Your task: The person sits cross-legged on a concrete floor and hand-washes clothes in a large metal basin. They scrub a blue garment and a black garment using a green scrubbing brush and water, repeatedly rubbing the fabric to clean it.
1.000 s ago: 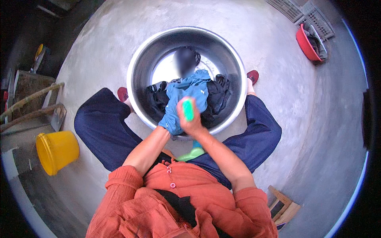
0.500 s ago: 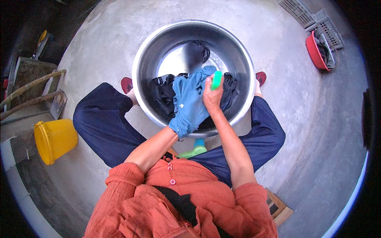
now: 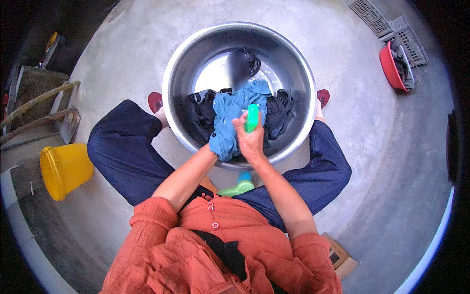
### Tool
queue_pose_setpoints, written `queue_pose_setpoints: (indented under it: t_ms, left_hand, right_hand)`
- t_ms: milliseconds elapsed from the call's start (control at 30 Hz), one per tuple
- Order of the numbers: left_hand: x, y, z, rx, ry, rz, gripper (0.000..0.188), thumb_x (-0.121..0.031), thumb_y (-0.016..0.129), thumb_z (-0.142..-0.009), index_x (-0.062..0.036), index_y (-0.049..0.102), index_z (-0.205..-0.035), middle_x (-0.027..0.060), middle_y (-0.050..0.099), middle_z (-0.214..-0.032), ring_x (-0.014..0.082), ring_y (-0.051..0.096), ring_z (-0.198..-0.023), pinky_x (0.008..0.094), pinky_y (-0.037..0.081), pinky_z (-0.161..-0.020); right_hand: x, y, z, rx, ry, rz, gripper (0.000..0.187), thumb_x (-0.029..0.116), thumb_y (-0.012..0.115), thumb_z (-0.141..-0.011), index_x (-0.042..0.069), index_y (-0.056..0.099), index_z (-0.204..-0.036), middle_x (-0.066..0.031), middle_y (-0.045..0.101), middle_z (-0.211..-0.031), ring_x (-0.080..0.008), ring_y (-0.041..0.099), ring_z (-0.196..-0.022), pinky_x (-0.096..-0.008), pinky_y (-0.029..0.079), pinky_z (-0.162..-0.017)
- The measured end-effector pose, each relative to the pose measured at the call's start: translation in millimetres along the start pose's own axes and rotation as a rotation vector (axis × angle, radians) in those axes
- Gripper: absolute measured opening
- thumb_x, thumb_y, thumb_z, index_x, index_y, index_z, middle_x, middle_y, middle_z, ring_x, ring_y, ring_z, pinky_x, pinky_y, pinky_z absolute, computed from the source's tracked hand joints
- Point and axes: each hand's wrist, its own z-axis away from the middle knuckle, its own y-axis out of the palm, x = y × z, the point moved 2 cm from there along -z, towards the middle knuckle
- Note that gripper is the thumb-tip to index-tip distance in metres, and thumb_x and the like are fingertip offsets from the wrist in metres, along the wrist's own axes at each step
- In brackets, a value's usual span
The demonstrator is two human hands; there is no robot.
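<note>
A large steel basin (image 3: 171,63) stands between my legs, and a wet blue garment (image 3: 227,115) is bunched inside its near half. My left forearm (image 3: 188,171) runs into the garment at the near rim. The cloth covers my left hand, so its fingers are hidden. Over the garment's right side, my right hand (image 3: 251,143) is closed round a bright green scrub brush (image 3: 252,117), whose underside I cannot see. Dark clothes (image 3: 280,110) lie to the right of the blue garment in the basin, with more dark cloth (image 3: 201,110) to its left.
A yellow bucket (image 3: 68,169) sits on the concrete floor to the left, near wooden-handled tools (image 3: 39,105). At the far right are a red tub (image 3: 391,68) holding clothes and grey plastic crates (image 3: 409,39). A light green and blue object (image 3: 237,188) lies between my legs.
My right hand has drawn the green brush toward me and slightly left across the blue garment. The garment has bunched up more, and my left arm has shifted little.
</note>
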Motion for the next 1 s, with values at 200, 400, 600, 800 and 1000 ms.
queue_pose_setpoints:
  t_ms: [200, 400, 600, 800, 1000]
  left_hand:
    - [-21.1, -10.9, -0.6, -0.162, 0.326, -0.840, 0.029, -0.023, 0.051, -0.088, -0.0029, 0.056, -0.108, 0.0105, 0.060, -0.102, 0.0262, 0.058, -0.092, 0.0348, 0.045, -0.081]
    - [-49.0, -8.2, 4.7, -0.178, 0.255, -0.937, 0.033, -0.023, 0.057, -0.080, -0.0037, 0.055, -0.107, 0.0154, 0.061, -0.100, 0.0325, 0.059, -0.091, 0.0388, 0.046, -0.080]
    - [-44.8, -6.6, -1.1, -0.280, 0.471, -0.853, 0.026, -0.024, 0.057, -0.080, -0.0023, 0.055, -0.093, 0.0172, 0.059, -0.087, 0.0353, 0.058, -0.078, 0.0424, 0.046, -0.067]
    - [-33.3, -11.0, -2.1, -0.141, 0.439, -0.783, 0.027, -0.021, 0.056, -0.080, -0.0017, 0.054, -0.099, 0.0157, 0.059, -0.089, 0.0342, 0.056, -0.082, 0.0397, 0.046, -0.071]
    - [-26.6, -14.8, -9.2, -0.035, 0.466, -0.713, 0.026, -0.015, 0.053, -0.082, -0.0023, 0.053, -0.105, 0.0136, 0.059, -0.093, 0.0303, 0.056, -0.084, 0.0380, 0.045, -0.076]
  right_hand:
    - [-20.6, -0.5, -3.1, -0.016, 0.231, -0.105, 0.023, 0.011, 0.072, -0.074, 0.003, 0.053, -0.085, -0.0038, 0.056, -0.073, -0.0118, 0.052, -0.064, -0.0278, 0.044, -0.061]
    - [-24.7, -1.7, -7.2, -0.028, 0.272, -0.105, 0.016, 0.008, 0.069, -0.077, 0.003, 0.055, -0.085, -0.0016, 0.057, -0.075, -0.0105, 0.052, -0.066, -0.0263, 0.044, -0.062]
    - [-24.9, -4.5, -10.8, 0.076, 0.398, -0.425, 0.024, 0.015, 0.074, -0.075, 0.005, 0.057, -0.088, 0.0001, 0.055, -0.080, -0.0087, 0.052, -0.072, -0.0254, 0.043, -0.066]
    - [-5.2, -10.5, -14.6, 0.247, 0.278, -0.077, 0.028, 0.019, 0.077, -0.073, 0.005, 0.056, -0.086, 0.0010, 0.054, -0.077, -0.0087, 0.049, -0.069, -0.0259, 0.043, -0.063]
    - [-1.2, -10.9, -11.5, 0.212, 0.242, 0.011, 0.025, 0.015, 0.075, -0.072, 0.004, 0.055, -0.084, -0.0001, 0.053, -0.072, -0.0098, 0.048, -0.066, -0.0267, 0.042, -0.061]
